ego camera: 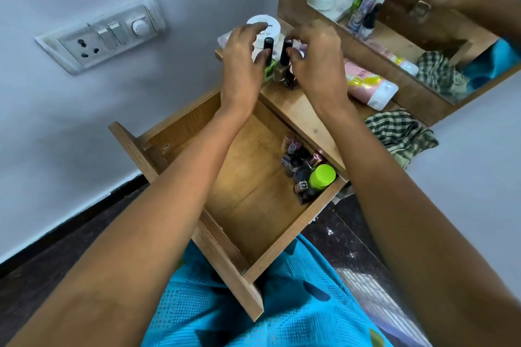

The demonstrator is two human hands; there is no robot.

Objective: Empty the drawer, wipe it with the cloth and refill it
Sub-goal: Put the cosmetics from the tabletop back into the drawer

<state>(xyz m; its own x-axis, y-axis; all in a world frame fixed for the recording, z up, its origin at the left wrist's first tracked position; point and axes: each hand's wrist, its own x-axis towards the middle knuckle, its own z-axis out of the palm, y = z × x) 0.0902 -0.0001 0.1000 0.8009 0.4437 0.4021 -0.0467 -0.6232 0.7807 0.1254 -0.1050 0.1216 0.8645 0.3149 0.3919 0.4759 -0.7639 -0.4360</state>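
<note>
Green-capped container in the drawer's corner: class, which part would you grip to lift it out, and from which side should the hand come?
Grip the round green cap across its sides, coming down from above. It is the most exposed part; the drawer wall sits close on one side and small bottles crowd the other, so a sideways reach would probably be blocked.

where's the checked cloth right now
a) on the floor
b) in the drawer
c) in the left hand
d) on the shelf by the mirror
d: the cloth lies bunched at the right end of the shelf, below the mirror and outside the drawer.
</note>
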